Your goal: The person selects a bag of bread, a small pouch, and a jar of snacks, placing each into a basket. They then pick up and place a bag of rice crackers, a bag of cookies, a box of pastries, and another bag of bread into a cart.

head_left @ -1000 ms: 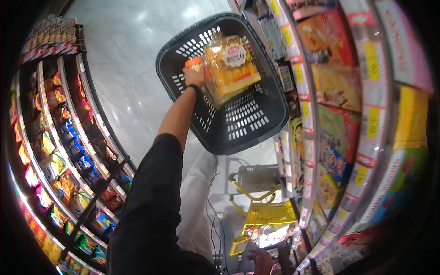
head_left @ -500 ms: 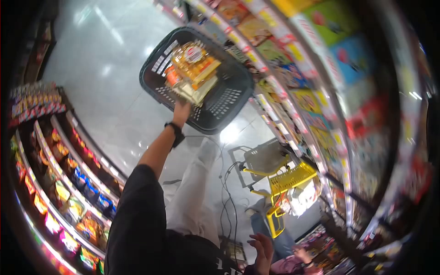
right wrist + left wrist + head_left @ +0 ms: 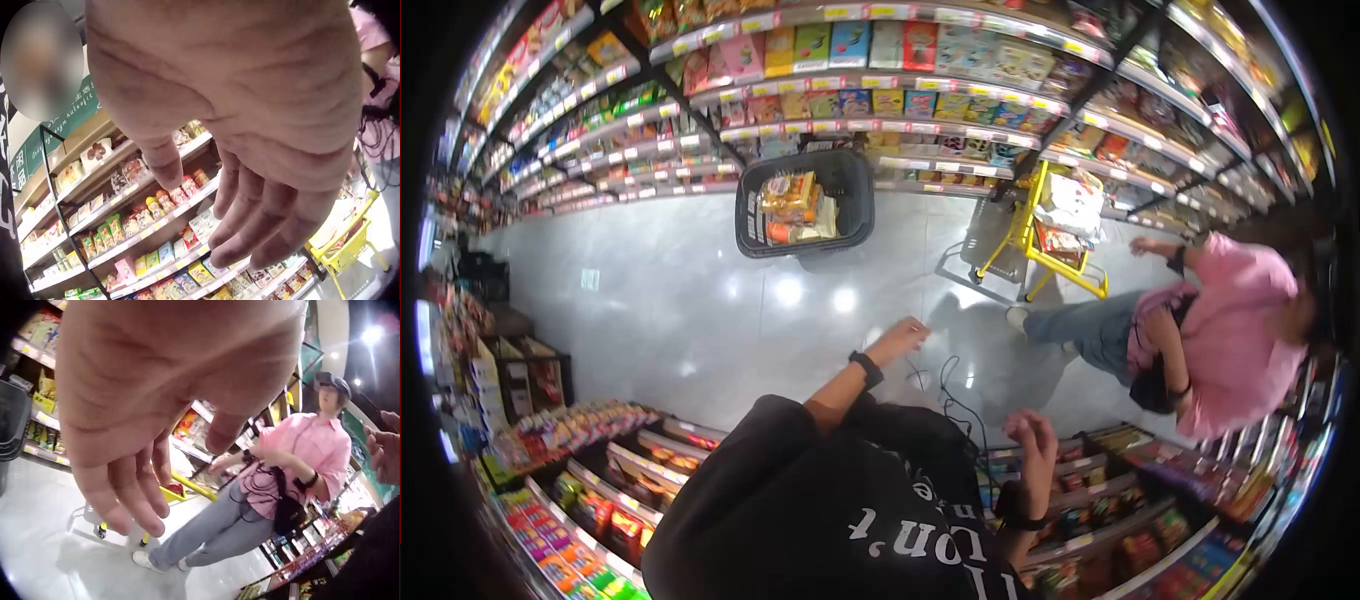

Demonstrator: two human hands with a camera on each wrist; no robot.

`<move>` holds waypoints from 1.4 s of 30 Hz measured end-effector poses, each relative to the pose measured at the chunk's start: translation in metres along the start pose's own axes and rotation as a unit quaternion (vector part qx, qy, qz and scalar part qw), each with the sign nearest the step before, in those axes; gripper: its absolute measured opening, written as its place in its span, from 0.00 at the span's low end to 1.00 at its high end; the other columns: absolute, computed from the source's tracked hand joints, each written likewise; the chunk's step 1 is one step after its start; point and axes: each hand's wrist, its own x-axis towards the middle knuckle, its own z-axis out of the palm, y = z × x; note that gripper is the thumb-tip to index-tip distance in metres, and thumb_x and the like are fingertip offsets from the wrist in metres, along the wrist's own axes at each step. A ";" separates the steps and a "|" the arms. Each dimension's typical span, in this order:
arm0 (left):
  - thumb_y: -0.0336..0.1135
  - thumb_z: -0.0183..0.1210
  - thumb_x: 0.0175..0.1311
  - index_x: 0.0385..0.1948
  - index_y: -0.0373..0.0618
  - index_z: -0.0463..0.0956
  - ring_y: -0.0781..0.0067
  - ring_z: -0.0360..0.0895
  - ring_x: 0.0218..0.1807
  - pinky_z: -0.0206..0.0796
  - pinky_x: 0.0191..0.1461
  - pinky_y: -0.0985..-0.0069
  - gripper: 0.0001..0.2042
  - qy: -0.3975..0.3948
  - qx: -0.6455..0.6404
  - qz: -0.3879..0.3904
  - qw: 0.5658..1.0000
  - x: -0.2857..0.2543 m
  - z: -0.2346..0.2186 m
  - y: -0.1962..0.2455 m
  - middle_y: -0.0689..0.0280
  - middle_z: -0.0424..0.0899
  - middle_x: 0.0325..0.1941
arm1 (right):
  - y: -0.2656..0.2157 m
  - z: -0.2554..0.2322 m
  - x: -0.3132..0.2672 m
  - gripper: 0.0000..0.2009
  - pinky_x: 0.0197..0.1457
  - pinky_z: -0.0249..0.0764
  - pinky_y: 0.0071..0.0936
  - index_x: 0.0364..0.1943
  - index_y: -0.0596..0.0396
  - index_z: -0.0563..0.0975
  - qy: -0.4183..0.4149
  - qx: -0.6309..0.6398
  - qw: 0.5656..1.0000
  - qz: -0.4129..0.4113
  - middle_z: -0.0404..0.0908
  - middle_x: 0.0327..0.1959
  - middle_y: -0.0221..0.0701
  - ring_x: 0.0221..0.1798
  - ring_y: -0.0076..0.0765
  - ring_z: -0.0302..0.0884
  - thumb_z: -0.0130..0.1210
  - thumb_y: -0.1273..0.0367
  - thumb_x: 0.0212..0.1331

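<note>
In the head view my left hand (image 3: 900, 340) hangs in front of my body with nothing in it, its fingers loosely bent. To its right, my right hand (image 3: 1032, 445) is raised near my chest, also holding nothing. Both wrist views show a bare palm with relaxed fingers: the left hand (image 3: 169, 394) and the right hand (image 3: 250, 119). Apart from both hands, a dark shopping basket (image 3: 858, 205) stands by the far shelf. Inside it lie a yellow-orange bag of bread (image 3: 790, 195) and an orange-lidded container (image 3: 778, 232).
A yellow shopping cart (image 3: 1022, 235) with white packages (image 3: 1068, 203) stands to the right of the basket. Beside it is a person in a pink shirt (image 3: 1235, 330). Stocked shelves (image 3: 880, 82) line the far side; snack racks (image 3: 615, 490) run behind me. Cables (image 3: 955, 395) hang near my hands.
My left hand was at the orange-lidded container inside the basket; it has let go and drawn back toward my body. My view has turned, bringing the far shelves and the person in pink into sight.
</note>
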 end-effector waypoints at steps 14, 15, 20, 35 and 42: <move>0.51 0.52 0.71 0.54 0.40 0.71 0.59 0.82 0.52 0.71 0.55 0.67 0.23 -0.185 0.140 -0.127 0.964 -0.136 0.009 -0.059 0.53 0.83 0.53 | 0.034 -0.034 -0.173 0.07 0.47 0.77 0.24 0.42 0.61 0.78 0.350 0.201 0.882 -0.243 0.84 0.37 0.35 0.40 0.26 0.81 0.55 0.71 0.68; 0.53 0.51 0.70 0.56 0.38 0.70 0.56 0.81 0.53 0.70 0.56 0.65 0.25 -0.202 0.140 -0.127 0.961 -0.139 -0.002 -0.068 0.50 0.81 0.54 | 0.033 -0.039 -0.181 0.06 0.46 0.77 0.25 0.41 0.61 0.78 0.370 0.204 0.868 -0.260 0.85 0.35 0.36 0.37 0.27 0.82 0.54 0.71 0.68; 0.53 0.50 0.71 0.59 0.34 0.68 0.55 0.79 0.56 0.70 0.58 0.63 0.28 -0.203 0.252 -0.186 0.928 -0.138 0.018 -0.058 0.46 0.80 0.56 | 0.055 -0.082 -0.207 0.07 0.44 0.77 0.22 0.38 0.61 0.78 0.462 0.245 0.808 -0.273 0.84 0.33 0.34 0.36 0.25 0.81 0.53 0.71 0.68; 0.48 0.51 0.72 0.56 0.40 0.71 0.64 0.81 0.48 0.70 0.52 0.70 0.21 -0.306 0.254 -0.127 0.909 -0.013 0.304 0.027 0.57 0.82 0.53 | 0.080 -0.289 -0.156 0.05 0.33 0.68 0.16 0.37 0.58 0.78 0.517 0.262 0.788 -0.208 0.82 0.27 0.26 0.31 0.17 0.78 0.58 0.71 0.65; 0.50 0.48 0.73 0.59 0.39 0.66 0.58 0.77 0.59 0.67 0.60 0.65 0.24 -0.201 0.194 -0.155 0.948 0.073 0.350 0.075 0.55 0.77 0.61 | 0.065 -0.380 -0.112 0.05 0.30 0.66 0.14 0.38 0.56 0.78 0.525 0.276 0.798 -0.111 0.81 0.27 0.24 0.31 0.17 0.78 0.58 0.69 0.66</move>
